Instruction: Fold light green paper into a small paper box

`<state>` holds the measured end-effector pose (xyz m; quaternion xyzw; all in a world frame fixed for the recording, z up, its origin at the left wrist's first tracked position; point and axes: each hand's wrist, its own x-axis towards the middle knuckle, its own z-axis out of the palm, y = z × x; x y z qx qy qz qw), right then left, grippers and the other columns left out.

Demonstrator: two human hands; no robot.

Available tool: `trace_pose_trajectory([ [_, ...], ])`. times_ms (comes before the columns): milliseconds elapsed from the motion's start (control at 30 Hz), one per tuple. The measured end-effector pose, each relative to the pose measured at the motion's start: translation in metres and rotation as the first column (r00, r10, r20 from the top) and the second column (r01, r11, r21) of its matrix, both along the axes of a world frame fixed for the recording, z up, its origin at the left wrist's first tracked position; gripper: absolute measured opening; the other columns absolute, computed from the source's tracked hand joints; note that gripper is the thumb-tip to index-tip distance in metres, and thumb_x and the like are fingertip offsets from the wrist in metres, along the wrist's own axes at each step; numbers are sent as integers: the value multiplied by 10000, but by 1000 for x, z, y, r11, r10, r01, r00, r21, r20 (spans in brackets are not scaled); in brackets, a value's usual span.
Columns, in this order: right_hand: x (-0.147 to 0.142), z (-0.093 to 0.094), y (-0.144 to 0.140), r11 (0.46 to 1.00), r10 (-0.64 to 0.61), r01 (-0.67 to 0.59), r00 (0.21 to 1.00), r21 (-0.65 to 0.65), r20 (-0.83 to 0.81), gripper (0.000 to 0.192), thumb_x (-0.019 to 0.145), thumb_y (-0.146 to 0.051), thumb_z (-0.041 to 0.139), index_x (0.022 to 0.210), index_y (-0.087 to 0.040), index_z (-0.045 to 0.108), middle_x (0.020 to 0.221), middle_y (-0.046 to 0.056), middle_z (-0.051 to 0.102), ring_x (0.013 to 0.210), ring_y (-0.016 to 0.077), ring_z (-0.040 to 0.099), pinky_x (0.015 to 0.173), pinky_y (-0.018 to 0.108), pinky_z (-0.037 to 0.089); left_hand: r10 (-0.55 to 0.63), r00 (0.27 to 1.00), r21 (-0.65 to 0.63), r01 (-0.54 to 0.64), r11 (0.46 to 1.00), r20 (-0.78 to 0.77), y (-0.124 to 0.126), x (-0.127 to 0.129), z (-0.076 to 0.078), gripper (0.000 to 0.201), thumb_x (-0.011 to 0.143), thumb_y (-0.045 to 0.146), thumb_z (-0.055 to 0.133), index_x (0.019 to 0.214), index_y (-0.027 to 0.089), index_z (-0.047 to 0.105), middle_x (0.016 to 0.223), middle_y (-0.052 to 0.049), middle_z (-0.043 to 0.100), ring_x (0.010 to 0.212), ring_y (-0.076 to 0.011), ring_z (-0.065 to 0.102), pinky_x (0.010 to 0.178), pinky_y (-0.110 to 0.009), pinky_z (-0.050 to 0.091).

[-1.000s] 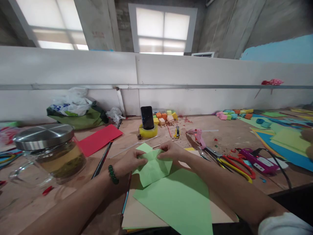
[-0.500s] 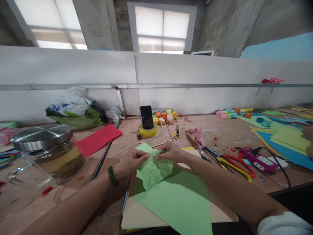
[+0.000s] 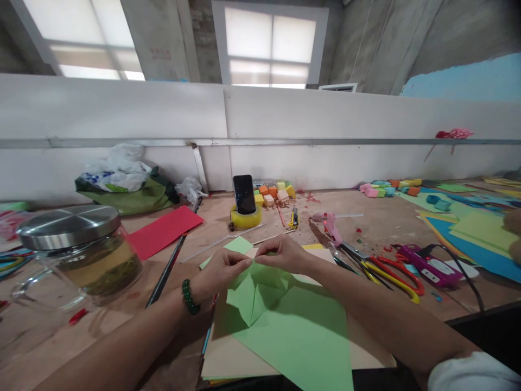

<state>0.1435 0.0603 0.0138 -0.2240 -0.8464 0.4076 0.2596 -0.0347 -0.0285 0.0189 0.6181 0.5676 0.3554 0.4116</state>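
A folded piece of light green paper (image 3: 256,296) is held up between my two hands, its creased flaps hanging down toward me. My left hand (image 3: 223,270), with a green bead bracelet at the wrist, pinches its top edge from the left. From the right, my right hand (image 3: 283,253) pinches the same edge, fingertips almost touching the left ones. Beneath lies a larger flat green sheet (image 3: 309,331) on a stack of beige paper (image 3: 240,358). A small green paper piece (image 3: 239,244) shows just beyond my left hand.
A glass teapot (image 3: 97,266) stands at left beside a red sheet (image 3: 165,232). Ahead, a phone (image 3: 244,194) leans on a yellow tape roll (image 3: 246,218). On the right lie a pink glue gun (image 3: 331,227), scissors (image 3: 396,274) and a purple device (image 3: 429,266). Another person's fingers appear at the right edge.
My fingertips have come closer together at the top of the folded green paper. Its flaps have shifted and hang slightly lower, with a sharper central crease.
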Motion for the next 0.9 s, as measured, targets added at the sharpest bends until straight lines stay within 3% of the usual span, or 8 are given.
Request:
trace_pose_trajectory([
  [233,2,1,7,998,48,-49,998,-28,-43,205,736,-299,643,699,-118,732,565,-6,597,517,81,439,466,186,315,123,979,-70,-113,991,163,1,-3,-2,370,605,483,746,677,121,731,507,12,548,479,-94,436,450,-211,317],
  [400,6,3,15,997,47,-50,997,-53,-56,256,719,-362,680,685,-113,726,538,-11,570,492,76,417,450,197,292,196,944,-132,-166,977,264,4,-7,4,328,494,405,822,599,135,666,522,12,583,479,-96,484,460,-211,363],
  [467,6,4,15,997,49,-52,997,-58,-55,268,709,-377,694,669,-114,723,521,-18,556,484,74,409,447,200,286,188,953,-138,-159,978,236,5,-9,9,329,477,386,828,580,142,631,496,39,543,452,-78,453,429,-193,327],
  [567,4,3,13,994,42,-49,996,-95,-73,275,696,-390,709,669,-117,723,534,-13,575,494,78,429,456,201,303,155,967,-182,-119,976,201,3,-11,13,359,500,404,815,699,156,649,562,45,567,464,-79,468,411,-181,302],
  [633,2,0,11,990,38,-50,995,-130,-94,279,695,-394,707,687,-116,724,560,-4,597,507,82,445,466,204,318,59,979,-253,-8,968,193,2,-11,12,382,546,448,787,764,158,666,613,24,609,498,-97,505,439,-193,341],
  [733,0,-2,11,984,34,-52,993,-170,-112,279,698,-391,698,729,-115,726,612,8,625,539,89,470,496,212,345,-77,981,-277,125,953,179,2,-12,6,356,597,484,735,663,143,661,574,5,611,520,-112,512,511,-220,393],
  [900,7,2,21,953,88,-89,996,-288,-13,300,621,-338,761,844,-145,706,701,-12,649,611,101,528,569,215,401,-13,994,-191,33,981,107,5,-13,2,254,593,404,681,619,155,639,563,12,590,537,-122,495,517,-224,370],
])
